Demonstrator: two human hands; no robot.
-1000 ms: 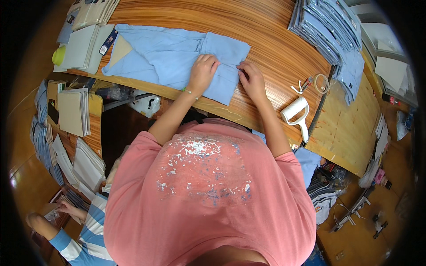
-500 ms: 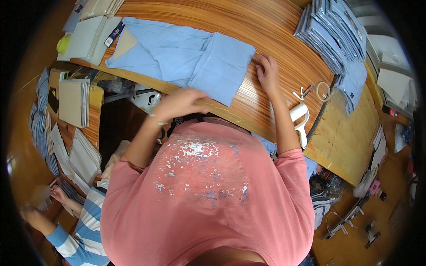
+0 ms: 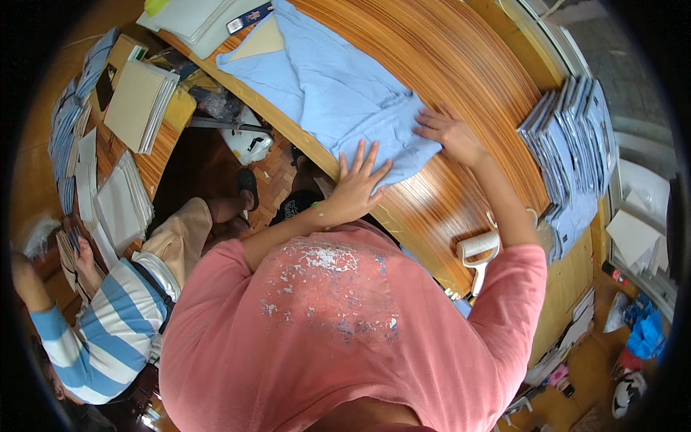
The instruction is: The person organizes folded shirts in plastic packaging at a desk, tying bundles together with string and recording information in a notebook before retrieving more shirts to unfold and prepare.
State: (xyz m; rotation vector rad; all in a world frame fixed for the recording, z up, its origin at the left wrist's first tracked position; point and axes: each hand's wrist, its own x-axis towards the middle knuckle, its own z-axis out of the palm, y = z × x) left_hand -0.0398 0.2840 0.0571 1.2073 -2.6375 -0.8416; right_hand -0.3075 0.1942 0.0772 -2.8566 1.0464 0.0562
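A light-blue folded garment (image 3: 338,93) lies lengthwise on the wooden table, with a beige card (image 3: 263,41) showing at its far left end. My left hand (image 3: 358,186) rests with spread fingers on the garment's near edge, close to its right end. On the far side of that same end, my right hand (image 3: 452,135) lies with its fingers stretched out over the cloth. The fabric is wrinkled between the two hands. Beside the card lies a dark blue tag (image 3: 248,19).
A white lint roller (image 3: 478,252) lies by my right forearm. Bagged blue garments (image 3: 568,140) are stacked at the table's right. Cards (image 3: 140,108) stand on a side table at left. A co-worker in a striped top (image 3: 119,324) sits at lower left.
My left hand has moved from the table edge onto the garment, and my right hand from beside it onto its end. The squared right end is now rumpled. The view has turned.
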